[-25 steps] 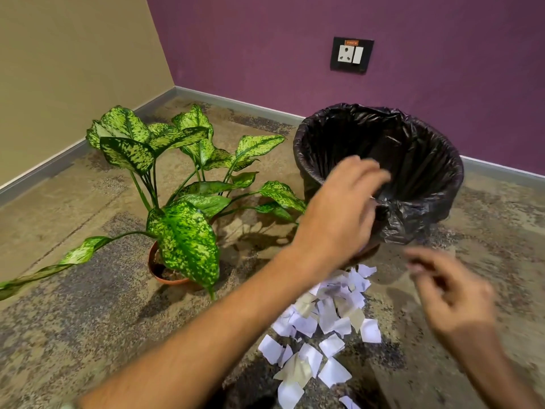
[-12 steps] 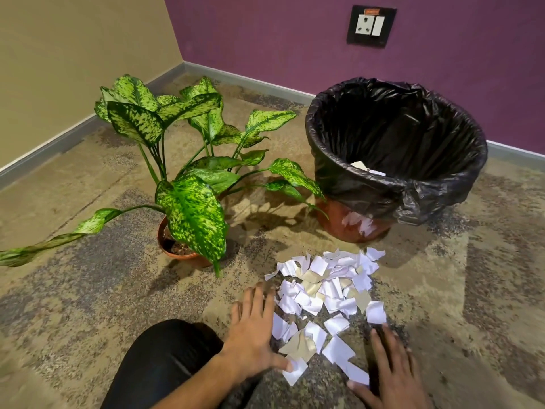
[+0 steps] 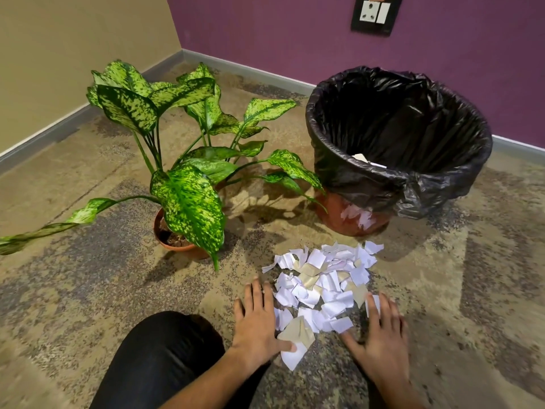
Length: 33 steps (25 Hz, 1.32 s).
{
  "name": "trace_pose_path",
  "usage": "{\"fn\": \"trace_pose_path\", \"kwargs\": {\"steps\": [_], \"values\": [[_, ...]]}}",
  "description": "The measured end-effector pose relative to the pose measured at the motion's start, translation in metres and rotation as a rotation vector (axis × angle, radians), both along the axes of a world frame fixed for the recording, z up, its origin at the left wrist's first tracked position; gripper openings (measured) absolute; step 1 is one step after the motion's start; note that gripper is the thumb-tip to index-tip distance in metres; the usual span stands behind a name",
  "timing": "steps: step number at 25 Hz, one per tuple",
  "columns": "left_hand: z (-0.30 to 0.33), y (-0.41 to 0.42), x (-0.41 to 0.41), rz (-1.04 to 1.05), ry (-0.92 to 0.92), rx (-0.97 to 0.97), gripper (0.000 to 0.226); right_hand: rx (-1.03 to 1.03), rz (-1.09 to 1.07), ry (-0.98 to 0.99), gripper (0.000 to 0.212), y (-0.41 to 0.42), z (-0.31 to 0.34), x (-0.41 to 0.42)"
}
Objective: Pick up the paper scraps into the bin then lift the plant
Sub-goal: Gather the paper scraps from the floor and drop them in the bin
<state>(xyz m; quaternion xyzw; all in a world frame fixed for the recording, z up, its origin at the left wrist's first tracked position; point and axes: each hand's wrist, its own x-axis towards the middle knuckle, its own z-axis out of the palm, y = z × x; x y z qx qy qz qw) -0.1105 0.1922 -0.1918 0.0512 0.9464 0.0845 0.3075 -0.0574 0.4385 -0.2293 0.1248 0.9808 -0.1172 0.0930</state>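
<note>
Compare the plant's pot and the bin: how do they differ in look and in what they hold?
The plant pot is small and bare terracotta; the bin is much larger and lined with a black bag folded over its rim. The pot holds soil and a spotted green plant; the bin holds a few paper scraps. Both are round, reddish-brown, and stand upright on the carpet.

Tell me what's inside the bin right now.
Inside the bin, lined with a black bag, a couple of white paper scraps show just above the near rim. The rim hides the bottom, so anything lower cannot be seen.
</note>
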Motion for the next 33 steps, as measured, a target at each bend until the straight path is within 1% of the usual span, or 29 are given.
{"fn": "trace_pose_path", "kwargs": {"steps": [8, 15, 19, 27, 33], "values": [[-0.016, -0.004, 0.001, -0.041, 0.021, -0.042, 0.143, 0.006, 0.013, 0.048, 0.095, -0.002, 0.0, 0.001], [-0.015, -0.003, 0.003, -0.092, 0.044, -0.079, 0.131, 0.033, 0.015, 0.07, 0.09, 0.0, -0.006, 0.001], [-0.015, -0.005, -0.001, -0.108, -0.016, -0.074, 0.13, 0.044, 0.02, 0.078, 0.088, 0.0, -0.006, 0.001], [-0.016, -0.008, -0.014, -0.121, -0.22, -0.033, 0.125, 0.07, 0.034, 0.068, 0.086, 0.001, -0.008, 0.001], [-0.013, -0.01, -0.023, -0.14, -0.314, -0.061, 0.124, 0.075, 0.041, 0.051, 0.085, -0.001, -0.004, 0.001]]}}
